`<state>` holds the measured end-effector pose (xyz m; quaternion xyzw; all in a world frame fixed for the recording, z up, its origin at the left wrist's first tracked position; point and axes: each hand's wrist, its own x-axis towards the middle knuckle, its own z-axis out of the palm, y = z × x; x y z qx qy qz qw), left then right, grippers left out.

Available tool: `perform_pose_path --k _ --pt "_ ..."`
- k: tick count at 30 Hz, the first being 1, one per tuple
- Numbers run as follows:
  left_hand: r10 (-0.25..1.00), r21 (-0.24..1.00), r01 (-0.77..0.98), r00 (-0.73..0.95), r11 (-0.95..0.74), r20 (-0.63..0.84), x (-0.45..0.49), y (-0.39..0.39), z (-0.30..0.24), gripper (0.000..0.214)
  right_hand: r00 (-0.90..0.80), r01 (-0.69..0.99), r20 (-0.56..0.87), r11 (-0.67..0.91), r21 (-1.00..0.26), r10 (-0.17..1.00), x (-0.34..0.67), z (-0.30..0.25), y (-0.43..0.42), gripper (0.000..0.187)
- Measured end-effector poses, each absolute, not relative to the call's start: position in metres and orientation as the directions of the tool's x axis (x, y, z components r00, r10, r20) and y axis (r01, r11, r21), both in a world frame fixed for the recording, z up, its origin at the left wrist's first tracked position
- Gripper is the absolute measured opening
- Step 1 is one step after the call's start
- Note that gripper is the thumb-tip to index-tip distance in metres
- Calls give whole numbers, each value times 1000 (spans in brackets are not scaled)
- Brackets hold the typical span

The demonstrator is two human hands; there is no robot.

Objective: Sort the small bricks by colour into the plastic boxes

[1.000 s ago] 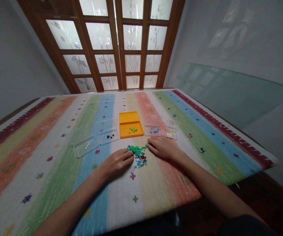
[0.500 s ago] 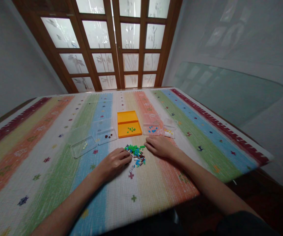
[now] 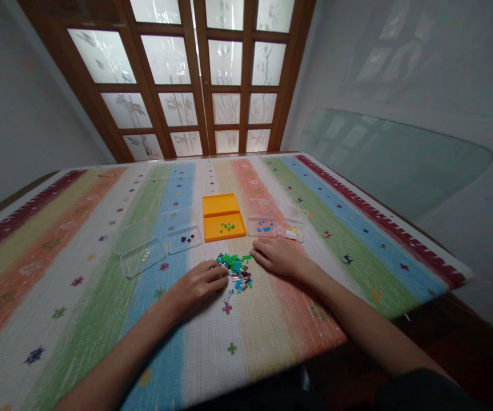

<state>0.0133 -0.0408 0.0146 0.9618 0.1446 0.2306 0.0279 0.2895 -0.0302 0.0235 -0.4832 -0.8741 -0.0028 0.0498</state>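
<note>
Small coloured bricks, mostly unsorted, lie heaped on the table between left hand and right hand, set apart, grip unclear; five boxes beyond hold a few each, seemingly by colour

The tablecloth over there runs in white, green, blue, orange, yellow and maroon stripes dotted with multicoloured motifs, under a mixed green, blue, brown and grey pile of pieces and, farther off, a yellow-orange case.
</note>
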Motion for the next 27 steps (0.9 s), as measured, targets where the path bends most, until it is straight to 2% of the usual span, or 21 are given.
perform_pose_path --k 13,19,27 --pt "243 30 257 861 -966 446 12 -42 13 27 -514 855 66 517 -43 855 289 25 -32 28" --pt "275 71 272 858 -960 433 13 -44 16 26 -514 854 68 517 -54 855 289 26 -31 28" --pt "356 202 297 833 -933 424 12 -47 19 27 -522 846 92 529 -74 848 291 23 -31 28"
